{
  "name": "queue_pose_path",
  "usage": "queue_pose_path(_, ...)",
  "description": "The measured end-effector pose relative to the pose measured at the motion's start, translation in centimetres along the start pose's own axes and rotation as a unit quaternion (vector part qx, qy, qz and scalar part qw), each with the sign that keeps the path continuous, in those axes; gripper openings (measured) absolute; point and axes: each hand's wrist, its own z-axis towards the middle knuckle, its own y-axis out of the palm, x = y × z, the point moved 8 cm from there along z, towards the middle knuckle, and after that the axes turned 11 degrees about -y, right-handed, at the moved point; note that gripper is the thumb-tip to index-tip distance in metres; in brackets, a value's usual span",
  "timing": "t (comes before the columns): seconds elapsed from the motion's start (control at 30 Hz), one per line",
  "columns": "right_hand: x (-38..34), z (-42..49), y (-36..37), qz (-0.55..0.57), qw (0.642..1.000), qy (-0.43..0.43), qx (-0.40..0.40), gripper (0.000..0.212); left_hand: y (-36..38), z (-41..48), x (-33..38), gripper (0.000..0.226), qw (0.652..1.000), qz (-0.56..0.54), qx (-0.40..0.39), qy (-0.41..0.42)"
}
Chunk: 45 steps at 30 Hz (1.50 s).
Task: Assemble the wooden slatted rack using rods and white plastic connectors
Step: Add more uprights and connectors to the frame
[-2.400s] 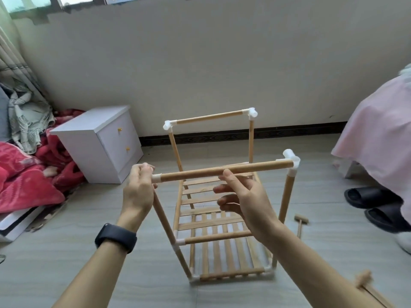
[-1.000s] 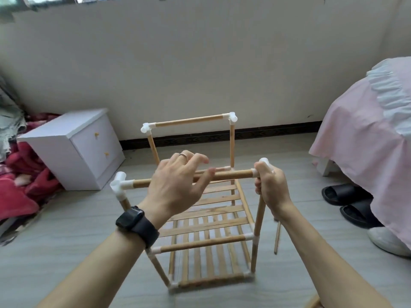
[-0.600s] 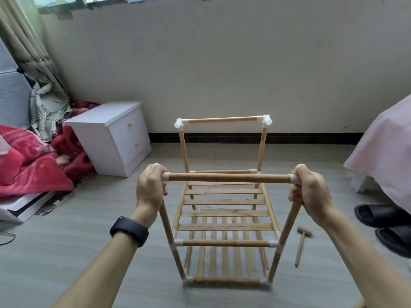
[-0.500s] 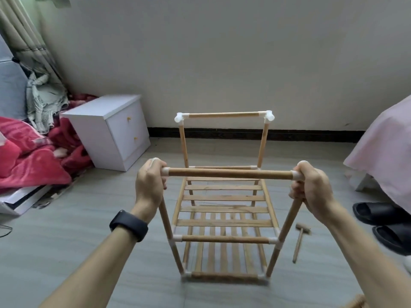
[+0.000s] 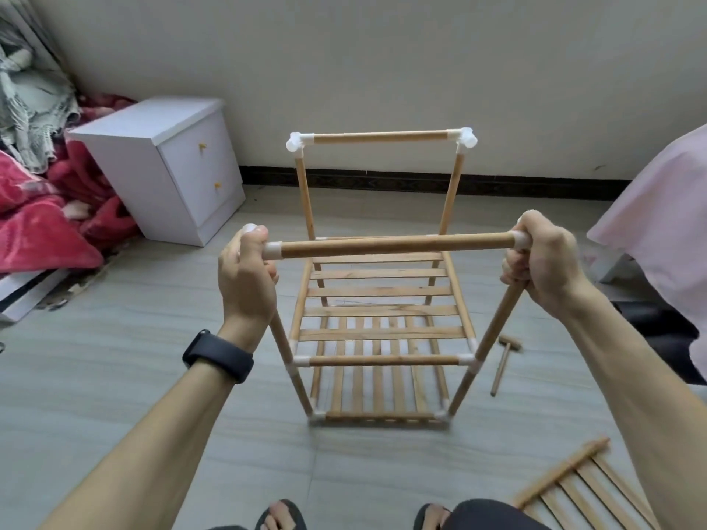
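The wooden slatted rack [image 5: 378, 330] stands upright on the floor [image 5: 114, 376], posts vertical, long axis pointing up, both shelves level. Its near top rod [image 5: 394, 244] runs left to right, parallel to the far top rod [image 5: 380, 137]. Against half a second ago, the rack and both grips are unchanged; the view has dipped, bringing in a loose slatted panel [image 5: 585, 491] lying near-right of the rack. The left hand [image 5: 245, 273] has its fingers clamped round the white connector [image 5: 272, 250] at the rack's near-left top corner. The right hand [image 5: 543, 265] has its fingers curled round the near-right corner. Both forearms reach forward. A small mallet [image 5: 503, 361] lies just right of the rack.
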Motion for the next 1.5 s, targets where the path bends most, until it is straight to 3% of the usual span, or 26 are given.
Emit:
queue_pose_path(0.13,-0.4,-0.4,1.1,-0.019,0.999,-0.026,0.028,0.046,-0.5,0.5,0.4,0.027,1.000,-0.006,-0.010,-0.021)
queue_pose_path(0.27,-0.3,-1.2,0.1,-0.027,0.994,-0.051,0.090,0.043,0.4,0.0,-0.5,0.057,0.999,-0.007,-0.011,-0.049)
queue_pose_path(0.5,0.3,-0.6,2.3,-0.020,0.997,-0.040,0.060,0.030,-1.2,2.5,-0.5,0.036,0.996,-0.064,0.032,-0.056)
queue_pose_path(0.87,0.8,-0.1,1.7,-0.021,0.998,-0.031,0.059,0.041,-1.1,2.6,-1.5,0.039,0.993,-0.083,0.070,-0.044)
queue_pose_path(1.0,0.4,-0.7,1.3,-0.018,0.996,-0.052,0.065,0.037,-0.5,1.8,-1.3,0.042,0.996,-0.056,0.052,-0.055)
queue_pose_path(1.07,0.2,-1.2,1.1,-0.041,0.993,-0.077,0.085,0.044,-0.7,1.4,-1.0,0.046,0.996,-0.008,0.062,-0.064)
queue_pose_path(1.17,0.1,-2.2,1.0,-0.059,0.990,-0.083,0.096,0.056,-2.1,-0.6,0.6,0.052,0.981,0.115,0.152,0.023)
queue_pose_path(1.23,0.6,-3.4,0.4,-0.084,0.988,-0.078,0.105,0.065,-2.2,-4.3,3.6,0.047,0.938,0.175,0.212,0.209)
queue_pose_path(1.3,1.9,-5.4,-0.7,-0.104,0.985,-0.073,0.119,0.065,0.5,-7.6,4.4,0.035,0.897,0.229,0.133,0.354)
queue_pose_path(1.33,3.1,-6.7,-1.7,-0.112,0.983,-0.061,0.133,0.064,2.4,-8.6,3.5,0.033,0.886,0.263,0.057,0.378)
queue_pose_path(1.4,6.7,-10.1,-4.3,-0.118,0.978,-0.012,0.172,0.061,6.5,-9.7,0.3,0.031,0.849,0.369,-0.099,0.365)
queue_pose_path(1.5,14.1,-16.7,-8.5,-0.160,0.960,0.109,0.203,0.055,11.5,-9.9,-6.3,0.039,0.754,0.535,-0.255,0.282)
